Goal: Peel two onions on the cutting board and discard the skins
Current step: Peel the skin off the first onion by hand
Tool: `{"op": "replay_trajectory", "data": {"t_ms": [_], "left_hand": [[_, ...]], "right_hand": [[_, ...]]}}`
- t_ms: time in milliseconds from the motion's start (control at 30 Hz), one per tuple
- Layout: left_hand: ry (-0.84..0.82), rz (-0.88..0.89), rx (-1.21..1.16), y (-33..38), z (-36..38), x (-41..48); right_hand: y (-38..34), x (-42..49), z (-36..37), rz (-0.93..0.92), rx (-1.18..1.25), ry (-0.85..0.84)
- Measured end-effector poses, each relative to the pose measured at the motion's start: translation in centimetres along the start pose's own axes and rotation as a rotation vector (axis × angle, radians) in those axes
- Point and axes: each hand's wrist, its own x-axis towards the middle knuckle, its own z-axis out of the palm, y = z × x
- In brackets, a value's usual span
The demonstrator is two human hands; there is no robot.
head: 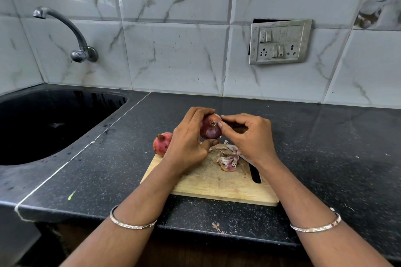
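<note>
Black countertop (325,136) | wooden cutting board (206,182) on it | skin scraps (216,226) near front edge

Two onions (210,131) (161,145), one cutting board (212,182), one knife (255,173), one skin heap (227,160).

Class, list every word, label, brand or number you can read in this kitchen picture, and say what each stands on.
No text can be read anywhere.
Switch panel: switches and sockets only, no legible marking.
Cutting board, knife, tap, held onion: no lettering or label.
</note>
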Motion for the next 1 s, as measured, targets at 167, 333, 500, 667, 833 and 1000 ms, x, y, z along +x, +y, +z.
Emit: {"op": "replay_trajectory", "data": {"t_ms": [167, 333, 500, 667, 833, 1000], "left_hand": [[-0.003, 0.000, 0.000, -0.09, 0.01, -0.02], [-0.013, 0.000, 0.004, -0.18, 0.01, -0.04], [-0.023, 0.001, 0.007, -0.08, 0.07, -0.11], [-0.026, -0.007, -0.003, 0.06, 0.14, -0.09], [-0.020, -0.023, -0.037, 0.28, 0.16, -0.11], [-0.044, -0.041, -0.072, 0.21, 0.32, -0.04]], "right_hand": [[0.13, 0.02, 0.08, 0.006, 0.005, -0.011], [0.26, 0.00, 0.14, -0.038, -0.027, -0.006], [0.43, -0.14, 0.22, -0.184, -0.189, 0.014], [0.16, -0.35, 0.41, -0.234, -0.314, 0.041], [-0.20, -0.32, 0.53, -0.196, -0.323, 0.058], [-0.04, -0.14, 0.29, -0.150, -0.285, 0.085]]}}
